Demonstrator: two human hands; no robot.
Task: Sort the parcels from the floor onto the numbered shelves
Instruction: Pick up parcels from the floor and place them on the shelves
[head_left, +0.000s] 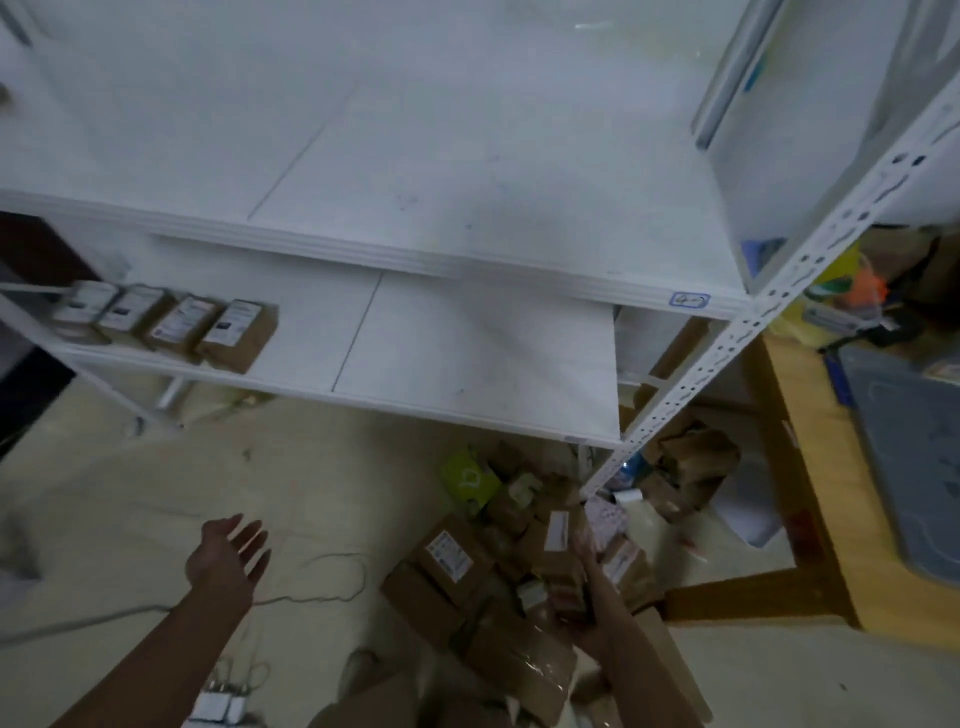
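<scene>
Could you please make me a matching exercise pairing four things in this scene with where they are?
1. left hand
2. right hand
3. four labelled parcels
4. green box

A. left end of the lower shelf
B. far edge of the parcel pile
C. open, above bare floor
D. reaching into that pile

Pairs: 1-C, 2-D, 3-A, 4-B.

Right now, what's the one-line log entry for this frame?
left hand open over floor | right hand in pile, grip unclear | four parcels on lower shelf
</scene>
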